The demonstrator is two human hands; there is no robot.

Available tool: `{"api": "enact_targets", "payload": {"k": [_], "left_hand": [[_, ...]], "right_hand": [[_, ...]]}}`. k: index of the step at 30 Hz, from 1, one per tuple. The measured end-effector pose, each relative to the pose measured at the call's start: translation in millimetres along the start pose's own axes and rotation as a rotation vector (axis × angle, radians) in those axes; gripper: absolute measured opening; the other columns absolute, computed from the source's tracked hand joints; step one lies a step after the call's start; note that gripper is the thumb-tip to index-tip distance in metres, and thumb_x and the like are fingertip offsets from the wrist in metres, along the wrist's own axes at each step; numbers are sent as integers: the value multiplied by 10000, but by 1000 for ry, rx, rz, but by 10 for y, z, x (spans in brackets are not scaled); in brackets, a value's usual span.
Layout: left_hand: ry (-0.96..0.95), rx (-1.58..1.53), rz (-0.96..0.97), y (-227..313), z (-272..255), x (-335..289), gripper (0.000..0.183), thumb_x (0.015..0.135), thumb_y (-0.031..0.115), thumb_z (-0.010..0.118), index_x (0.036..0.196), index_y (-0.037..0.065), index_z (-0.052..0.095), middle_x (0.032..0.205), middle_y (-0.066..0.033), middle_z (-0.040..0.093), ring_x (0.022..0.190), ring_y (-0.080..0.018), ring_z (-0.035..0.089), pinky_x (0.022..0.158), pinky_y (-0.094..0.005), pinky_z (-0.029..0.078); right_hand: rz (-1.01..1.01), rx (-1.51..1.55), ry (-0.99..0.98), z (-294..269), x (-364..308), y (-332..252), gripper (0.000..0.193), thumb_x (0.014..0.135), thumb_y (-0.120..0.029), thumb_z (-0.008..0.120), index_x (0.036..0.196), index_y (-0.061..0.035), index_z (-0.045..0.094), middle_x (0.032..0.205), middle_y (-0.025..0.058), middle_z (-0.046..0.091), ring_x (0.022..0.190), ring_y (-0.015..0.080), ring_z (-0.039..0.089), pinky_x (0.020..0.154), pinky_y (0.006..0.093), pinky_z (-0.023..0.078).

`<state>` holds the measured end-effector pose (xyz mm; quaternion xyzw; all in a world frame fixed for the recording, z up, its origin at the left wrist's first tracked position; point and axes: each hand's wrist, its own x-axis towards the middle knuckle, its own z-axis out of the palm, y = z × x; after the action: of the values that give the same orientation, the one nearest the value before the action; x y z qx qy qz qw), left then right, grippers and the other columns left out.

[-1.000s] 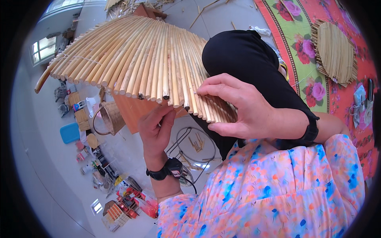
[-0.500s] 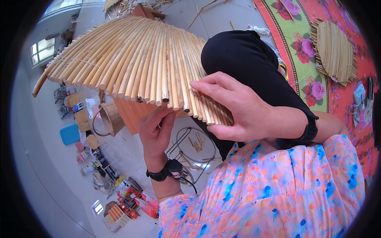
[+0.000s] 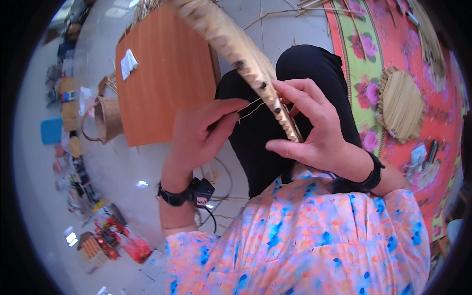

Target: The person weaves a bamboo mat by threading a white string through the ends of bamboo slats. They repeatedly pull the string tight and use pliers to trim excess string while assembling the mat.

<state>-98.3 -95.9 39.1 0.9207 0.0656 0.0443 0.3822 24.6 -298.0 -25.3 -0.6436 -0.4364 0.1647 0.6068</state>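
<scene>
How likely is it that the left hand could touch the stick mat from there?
Probably yes: the left hand is close beside the stick mat, with just thin thread visible between them, though it seems to be pinching that thread.

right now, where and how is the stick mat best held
The stick mat is probably best held at its near end, coming from the right: it is turned edge-on, so it looks thin enough to clasp there, the right hand touches it, and the left hand has thread on the other side.
</scene>
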Motion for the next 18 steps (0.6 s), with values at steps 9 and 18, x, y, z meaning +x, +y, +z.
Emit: {"api": "enact_targets", "payload": {"k": [9, 18], "left_hand": [[60, -49, 267, -188, 112, 168, 210, 856, 30, 669, 1059, 67, 710, 784, -106, 670, 650, -279, 630, 550, -352, 479], [88, 78, 244, -140, 114, 123, 166, 807, 50, 663, 971, 64, 679, 775, -89, 653, 697, -307, 645, 560, -401, 497]], "right_hand": [[26, -13, 13, -103, -51, 36, 684, 701, -76, 783, 1347, 5, 574, 1166, 140, 576, 1001, 200, 588, 792, 279, 495], [35, 175, 13, -62, -87, 14, 681, 745, 21, 717, 1387, 68, 495, 1304, 147, 460, 1127, 187, 550, 920, 293, 484]]}}
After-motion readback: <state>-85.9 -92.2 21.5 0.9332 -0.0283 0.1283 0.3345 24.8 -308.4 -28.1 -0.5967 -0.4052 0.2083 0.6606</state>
